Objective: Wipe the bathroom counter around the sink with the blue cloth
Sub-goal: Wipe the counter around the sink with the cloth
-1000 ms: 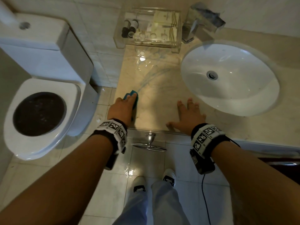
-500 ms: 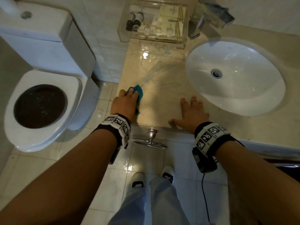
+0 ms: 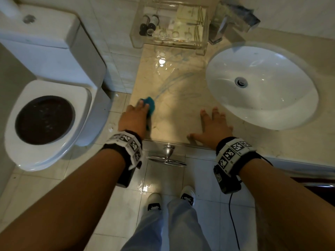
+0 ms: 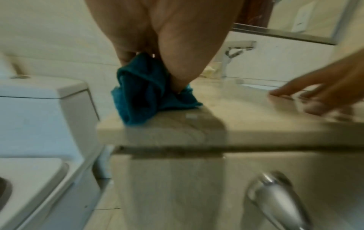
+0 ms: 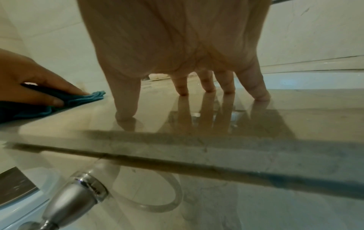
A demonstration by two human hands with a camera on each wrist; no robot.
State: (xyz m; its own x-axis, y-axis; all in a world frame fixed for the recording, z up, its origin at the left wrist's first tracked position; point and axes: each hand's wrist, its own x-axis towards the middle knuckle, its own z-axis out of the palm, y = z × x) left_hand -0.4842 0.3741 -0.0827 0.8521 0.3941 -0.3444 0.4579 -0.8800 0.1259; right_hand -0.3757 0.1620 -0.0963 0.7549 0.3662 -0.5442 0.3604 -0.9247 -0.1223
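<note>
Left grip (image 3: 134, 117) presses blue cloth (image 3: 150, 105) on wet marble counter (image 3: 174, 98); right grip (image 3: 213, 127) flat, fingers spread

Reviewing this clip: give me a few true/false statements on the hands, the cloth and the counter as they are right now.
1. The left hand presses the blue cloth on the counter. True.
2. The right hand holds a sponge. False: it lies flat on the counter, holding nothing.
3. The cloth is inside the sink. False: it is at the counter's left edge.
4. A clear tray stands at the back of the counter. True.
</note>
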